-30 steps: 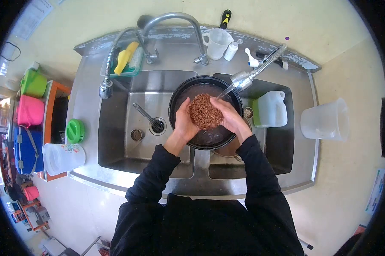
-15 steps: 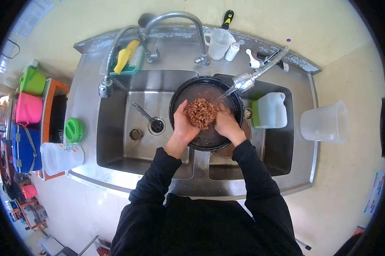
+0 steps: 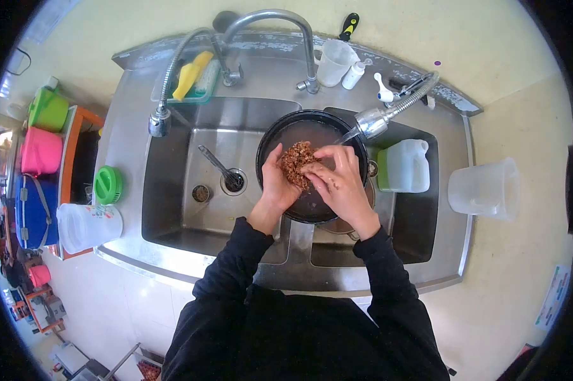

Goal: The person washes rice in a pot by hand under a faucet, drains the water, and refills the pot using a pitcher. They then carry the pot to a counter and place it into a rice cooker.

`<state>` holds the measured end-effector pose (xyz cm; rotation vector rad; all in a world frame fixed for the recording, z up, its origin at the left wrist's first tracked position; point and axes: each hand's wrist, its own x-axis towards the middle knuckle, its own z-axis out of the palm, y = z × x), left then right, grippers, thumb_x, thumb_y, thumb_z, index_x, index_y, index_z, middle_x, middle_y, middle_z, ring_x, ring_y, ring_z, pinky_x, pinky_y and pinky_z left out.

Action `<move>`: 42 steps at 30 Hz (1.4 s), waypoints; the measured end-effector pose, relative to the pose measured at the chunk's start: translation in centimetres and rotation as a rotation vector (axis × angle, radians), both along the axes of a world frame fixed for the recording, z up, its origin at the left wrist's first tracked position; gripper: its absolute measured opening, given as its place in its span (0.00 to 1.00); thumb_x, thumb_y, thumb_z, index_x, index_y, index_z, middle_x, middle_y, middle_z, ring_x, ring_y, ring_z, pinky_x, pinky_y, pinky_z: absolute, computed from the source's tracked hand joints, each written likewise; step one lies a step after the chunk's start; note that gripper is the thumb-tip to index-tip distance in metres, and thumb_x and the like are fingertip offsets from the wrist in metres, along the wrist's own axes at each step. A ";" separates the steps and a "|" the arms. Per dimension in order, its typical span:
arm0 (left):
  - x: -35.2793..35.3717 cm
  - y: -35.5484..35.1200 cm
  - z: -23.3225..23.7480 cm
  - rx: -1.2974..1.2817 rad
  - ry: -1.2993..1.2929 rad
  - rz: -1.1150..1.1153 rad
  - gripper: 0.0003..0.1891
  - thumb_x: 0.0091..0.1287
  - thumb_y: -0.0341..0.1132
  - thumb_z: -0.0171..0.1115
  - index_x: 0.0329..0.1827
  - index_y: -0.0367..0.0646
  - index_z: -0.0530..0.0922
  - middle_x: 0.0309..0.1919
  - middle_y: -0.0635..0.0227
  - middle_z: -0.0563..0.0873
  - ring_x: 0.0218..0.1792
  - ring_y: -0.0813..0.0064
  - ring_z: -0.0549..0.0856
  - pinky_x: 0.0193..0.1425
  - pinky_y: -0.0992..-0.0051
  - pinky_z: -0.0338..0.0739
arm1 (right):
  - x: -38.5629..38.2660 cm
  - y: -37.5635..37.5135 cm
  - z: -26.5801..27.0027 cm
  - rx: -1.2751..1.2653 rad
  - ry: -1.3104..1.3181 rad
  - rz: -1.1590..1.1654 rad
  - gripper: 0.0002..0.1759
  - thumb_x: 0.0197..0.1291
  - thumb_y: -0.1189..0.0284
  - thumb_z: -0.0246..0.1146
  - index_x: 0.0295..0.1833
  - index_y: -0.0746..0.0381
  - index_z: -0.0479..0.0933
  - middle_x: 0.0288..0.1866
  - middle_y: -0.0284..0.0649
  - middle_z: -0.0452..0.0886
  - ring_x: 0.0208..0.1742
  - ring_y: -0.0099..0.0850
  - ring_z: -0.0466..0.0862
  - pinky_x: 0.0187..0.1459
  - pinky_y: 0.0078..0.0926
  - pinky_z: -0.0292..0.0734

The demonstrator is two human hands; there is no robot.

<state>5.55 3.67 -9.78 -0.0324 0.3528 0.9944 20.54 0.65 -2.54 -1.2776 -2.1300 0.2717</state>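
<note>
A clump of reddish-brown, crumbly bits rests in my cupped left hand, over a wide black bowl. From the right, my right hand bends its fingers and thumb onto the clump's near side, with small bits stuck to its skin. Murky brownish water fills the bowl, which straddles the divider between the two sink basins. Water runs into it from a spray tap head at its upper right.
A whisk lies by the left basin's drain, near a small strainer cup. A white jug stands in the right basin. Clear plastic containers flank the sink. A second spray tap hangs over the left basin.
My right hand has come up out of the bowl and onto the clump's right side, its fingers now on it. My left hand still cups the clump.
</note>
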 end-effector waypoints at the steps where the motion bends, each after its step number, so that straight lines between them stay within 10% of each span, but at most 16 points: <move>1: 0.0 0.0 0.1 -0.004 0.014 -0.003 0.26 0.74 0.50 0.39 0.57 0.37 0.74 0.49 0.57 0.83 0.51 0.61 0.81 0.58 0.63 0.74 | -0.1 0.0 0.0 0.009 -0.020 0.010 0.12 0.48 0.76 0.69 0.41 0.56 0.82 0.50 0.37 0.73 0.53 0.40 0.71 0.54 0.37 0.68; 20: 0.6 0.2 -0.5 -0.045 0.316 0.067 0.23 0.73 0.47 0.42 0.57 0.39 0.75 0.48 0.60 0.83 0.47 0.64 0.82 0.53 0.64 0.76 | 3.0 2.8 -6.8 -0.243 0.054 -0.186 0.07 0.46 0.74 0.66 0.34 0.61 0.79 0.49 0.43 0.79 0.49 0.45 0.77 0.52 0.40 0.73; 21: 1.0 0.2 -1.2 -0.028 0.382 0.095 0.22 0.73 0.46 0.44 0.56 0.39 0.75 0.48 0.61 0.83 0.47 0.64 0.83 0.51 0.65 0.77 | 2.9 3.3 -6.8 -0.572 -0.123 -0.261 0.09 0.45 0.72 0.67 0.35 0.63 0.82 0.56 0.46 0.76 0.57 0.49 0.74 0.55 0.44 0.72; 25: 1.8 0.4 -2.6 0.134 0.956 0.112 0.16 0.73 0.42 0.49 0.53 0.41 0.76 0.43 0.66 0.83 0.43 0.70 0.82 0.46 0.67 0.78 | 1.5 2.9 -8.6 -0.420 -0.580 -0.226 0.13 0.44 0.70 0.68 0.37 0.63 0.84 0.62 0.48 0.70 0.65 0.54 0.63 0.57 0.51 0.68; 28: 1.1 0.4 -2.9 0.023 0.652 0.078 0.17 0.74 0.44 0.48 0.53 0.41 0.76 0.44 0.65 0.83 0.44 0.69 0.82 0.48 0.68 0.77 | 0.8 1.9 -6.6 -0.308 -0.729 -0.247 0.14 0.44 0.71 0.68 0.39 0.63 0.84 0.60 0.48 0.71 0.63 0.52 0.64 0.56 0.49 0.69; 36: 0.8 -0.3 -1.4 0.078 0.639 -0.010 0.19 0.75 0.45 0.44 0.56 0.41 0.75 0.48 0.65 0.82 0.46 0.69 0.81 0.52 0.67 0.75 | 7.3 -1.6 -3.5 -0.029 0.231 -0.535 0.07 0.47 0.75 0.68 0.33 0.60 0.78 0.45 0.39 0.78 0.50 0.40 0.77 0.49 0.37 0.73; 42: -0.9 -0.1 1.4 0.011 0.711 -0.045 0.18 0.75 0.46 0.46 0.57 0.45 0.75 0.53 0.69 0.79 0.54 0.68 0.76 0.57 0.62 0.67 | 12.1 -5.1 -5.8 -0.045 -0.168 -0.774 0.10 0.49 0.76 0.67 0.39 0.60 0.79 0.51 0.39 0.76 0.54 0.41 0.75 0.50 0.39 0.73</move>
